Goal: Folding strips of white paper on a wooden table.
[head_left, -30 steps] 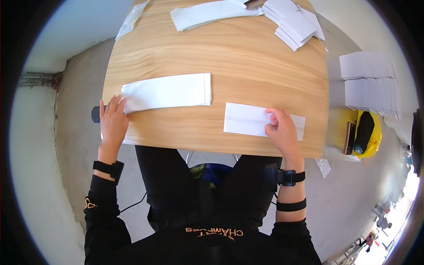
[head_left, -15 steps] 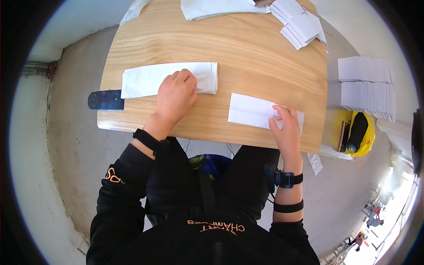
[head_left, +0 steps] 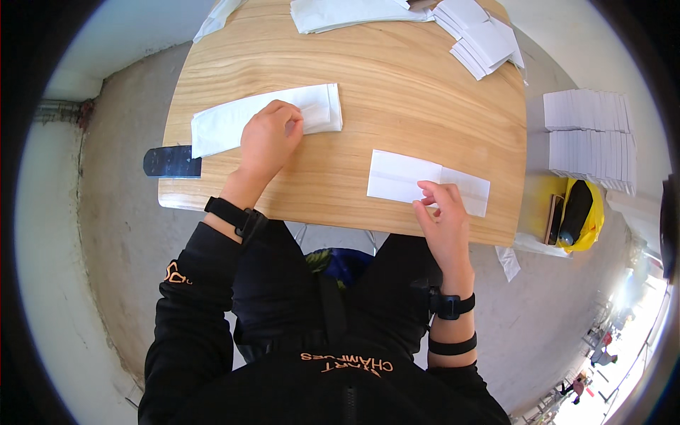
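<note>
Nearest, black long sleeves and a dark lap, a black watch band (head_left: 232, 214) on the left wrist and two black bands (head_left: 450, 306) on the right. Just beyond, at the near right edge of the round light-wood table (head_left: 397, 85), the right hand (head_left: 443, 219) with fingers loosely curled, fingertips pressing down on the near edge of a small white folded paper sheet (head_left: 404, 177) – flat on the wood, long side running left to right, its right end close to the table's right rim; pinched or merely pressed, cannot tell. Further in and to the left, the left hand (head_left: 269, 138) palm down, fingers bent and laid over the middle of a long white folded paper strip (head_left: 219, 126), not clenched around it; strip flat, slanting slightly, left end at the table's left rim, right end near the middle of the table. Just left of that end, off the table's edge, a dark flat rectangular object (head_left: 171, 161). On the far side of the table, a fanned pile of small white folded papers (head_left: 482, 39) at the right and a larger white folded sheet (head_left: 347, 13) toward the middle – another white piece (head_left: 216, 15) at the far left rim. Right of the table, well apart from both hands, two stacks of white paper (head_left: 586, 134), and nearer, a yellow bag with a dark object in it (head_left: 577, 216) on the grey floor.
</note>
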Demonstrator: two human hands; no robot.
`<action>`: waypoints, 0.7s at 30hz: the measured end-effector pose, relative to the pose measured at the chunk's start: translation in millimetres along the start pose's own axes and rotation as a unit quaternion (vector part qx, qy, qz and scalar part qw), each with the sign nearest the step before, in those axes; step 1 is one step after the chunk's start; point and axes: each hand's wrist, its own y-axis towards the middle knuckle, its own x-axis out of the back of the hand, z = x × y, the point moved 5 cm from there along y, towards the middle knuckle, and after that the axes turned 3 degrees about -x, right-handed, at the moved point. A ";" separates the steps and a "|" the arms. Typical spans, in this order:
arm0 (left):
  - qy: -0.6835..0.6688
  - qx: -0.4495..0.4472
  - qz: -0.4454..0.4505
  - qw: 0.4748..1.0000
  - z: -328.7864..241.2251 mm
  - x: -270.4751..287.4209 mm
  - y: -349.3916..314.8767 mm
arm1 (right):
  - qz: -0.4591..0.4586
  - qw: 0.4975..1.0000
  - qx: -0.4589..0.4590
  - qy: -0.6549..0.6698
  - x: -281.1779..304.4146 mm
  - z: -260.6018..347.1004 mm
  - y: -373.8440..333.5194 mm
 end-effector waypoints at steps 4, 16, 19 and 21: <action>-0.007 0.063 0.021 0.998 -1.1 1.0 2.3 | 0.010 0.999 0.003 0.035 -6.6 3.4 0.4; 0.090 -0.074 0.004 0.993 -10.7 -4.5 4.4 | 0.044 0.996 0.012 0.078 -26.0 15.4 2.2; 0.068 -0.031 0.003 0.997 -8.2 -2.8 4.1 | 0.040 0.996 0.018 0.076 -26.2 12.4 1.8; 0.044 -0.011 -0.008 0.999 -6.1 -0.9 3.9 | 0.038 0.996 0.020 0.077 -26.8 12.8 1.9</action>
